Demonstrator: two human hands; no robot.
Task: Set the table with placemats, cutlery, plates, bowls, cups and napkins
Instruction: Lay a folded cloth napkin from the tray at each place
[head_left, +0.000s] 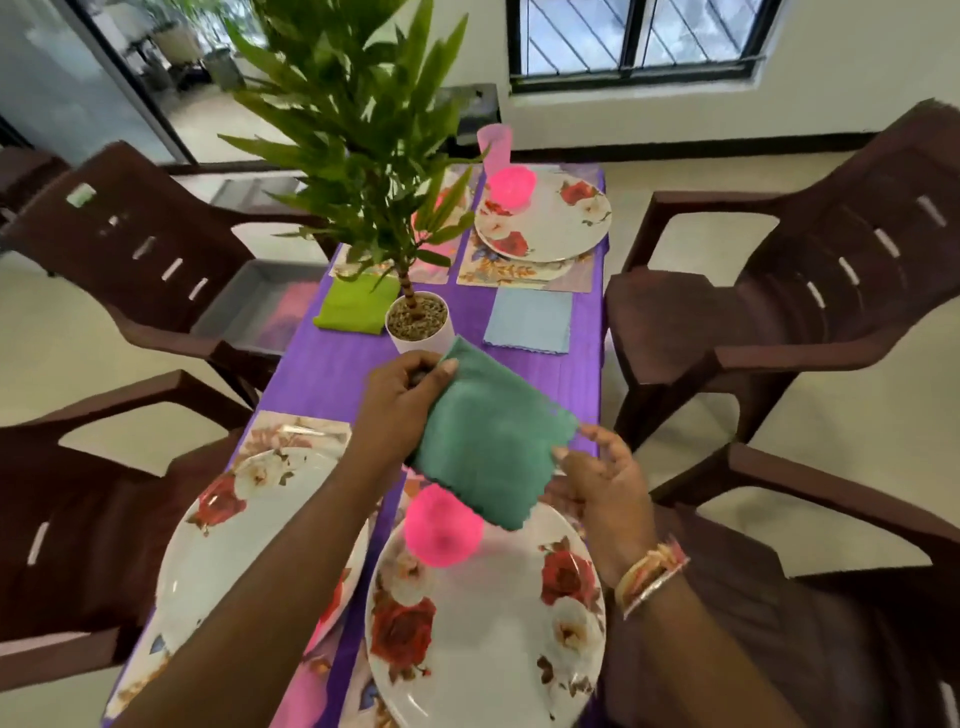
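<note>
Over near plate (493, 623): left hand (400, 410) pinches teal napkin (488, 441), right hand (602, 483) slack; green napkin (350, 306), blue napkin (530, 318) laid; cutlery unseen.

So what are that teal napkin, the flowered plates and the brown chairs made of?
The teal napkin looks like soft matt cloth: it sags in the left hand and has a wavy edge. The flowered plate is glossy with glints; ceramic or melamine, I cannot tell. The brown chair looks like moulded plastic, smooth with cut slots.

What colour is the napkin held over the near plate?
The napkin is teal green, seen in the head view.
</note>
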